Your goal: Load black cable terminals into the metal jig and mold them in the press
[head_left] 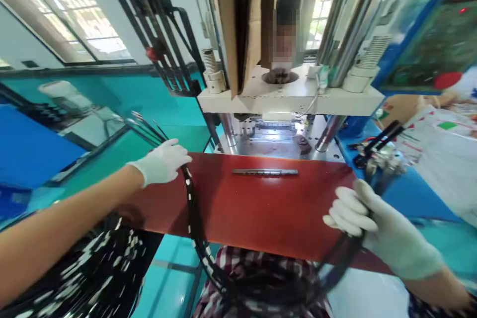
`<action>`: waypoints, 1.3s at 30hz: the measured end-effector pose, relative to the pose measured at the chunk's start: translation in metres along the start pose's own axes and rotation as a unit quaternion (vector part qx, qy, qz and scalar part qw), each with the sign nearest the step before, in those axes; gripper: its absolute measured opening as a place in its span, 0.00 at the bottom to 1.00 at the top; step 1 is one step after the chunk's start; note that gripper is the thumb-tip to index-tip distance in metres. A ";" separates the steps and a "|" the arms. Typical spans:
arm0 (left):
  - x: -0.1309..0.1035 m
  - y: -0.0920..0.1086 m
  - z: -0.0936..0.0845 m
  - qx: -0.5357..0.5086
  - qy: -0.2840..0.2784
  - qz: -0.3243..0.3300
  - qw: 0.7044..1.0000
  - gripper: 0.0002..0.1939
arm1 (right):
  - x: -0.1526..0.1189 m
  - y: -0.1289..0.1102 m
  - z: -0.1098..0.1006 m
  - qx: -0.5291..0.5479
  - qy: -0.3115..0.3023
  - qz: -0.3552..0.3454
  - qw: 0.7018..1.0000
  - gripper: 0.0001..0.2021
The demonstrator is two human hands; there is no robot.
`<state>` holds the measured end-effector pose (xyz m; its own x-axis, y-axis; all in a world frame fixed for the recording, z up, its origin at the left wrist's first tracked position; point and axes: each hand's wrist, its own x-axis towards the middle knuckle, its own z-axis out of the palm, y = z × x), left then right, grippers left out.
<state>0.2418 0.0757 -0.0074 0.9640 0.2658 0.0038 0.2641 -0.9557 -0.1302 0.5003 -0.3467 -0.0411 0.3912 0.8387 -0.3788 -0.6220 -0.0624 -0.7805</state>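
A bundle of black cables [208, 263] with small white labels hangs in a loop between my two gloved hands, sagging over my lap. My left hand [164, 159] is closed round one end of it above the left edge of the red-brown table [238, 203]; thin tips stick out beyond the fingers. My right hand [357, 213], also closed, grips the other end at the table's right side. Metal connectors [387, 164] on that end show above the fist, partly blurred. A narrow dark metal bar [264, 172] lies on the table between the hands.
Behind the table stands a press machine [283, 102] with vertical steel posts and a lower die [274, 131]. At lower left lies a big heap of black cables [93, 268]. White plastic bags [443, 159] sit at the right. A black slotted bracket [160, 44] rises at back left.
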 end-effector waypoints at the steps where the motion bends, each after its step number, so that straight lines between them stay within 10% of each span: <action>1: 0.017 0.021 0.010 0.017 -0.027 0.029 0.999 0.23 | 0.011 0.006 0.004 0.042 0.013 0.005 0.999 0.25; 8: 0.034 0.171 0.034 -0.287 -0.048 0.139 0.947 0.21 | 0.062 0.046 0.010 0.145 0.268 -0.158 0.939 0.25; 14: 0.036 0.260 0.053 -0.615 -0.237 0.046 0.751 0.25 | 0.058 0.046 0.030 -0.006 0.027 -0.096 0.995 0.22; 17: 0.042 0.281 0.061 -0.683 -0.265 0.058 0.678 0.20 | 0.066 0.041 0.040 -0.017 0.021 -0.096 0.995 0.23; 21: 0.044 0.274 0.060 -0.634 -0.289 0.047 0.715 0.24 | 0.088 0.037 0.042 0.132 0.054 -0.114 0.983 0.22; 25: 0.065 0.225 0.056 -0.401 -0.014 0.041 0.915 0.19 | 0.098 0.036 0.038 0.189 0.026 -0.058 0.980 0.21; 28: 0.094 0.192 0.058 -0.165 0.055 0.035 0.984 0.14 | 0.098 0.035 0.036 0.250 0.042 -0.036 0.967 0.18; 36: 0.105 0.186 0.062 -0.199 -0.028 -0.024 0.979 0.11 | 0.095 0.033 0.033 0.162 0.063 -0.070 0.982 0.21; 39: 0.094 0.184 0.056 -0.501 -0.059 -0.090 0.859 0.17 | 0.097 0.034 0.036 0.057 0.041 -0.045 0.997 0.21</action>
<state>0.3790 -0.0678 -0.0868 0.9108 0.3750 -0.1730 0.3589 -0.5115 0.7808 0.4926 -0.2481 -0.0860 0.4995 0.7913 -0.3525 -0.6533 0.0769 -0.7532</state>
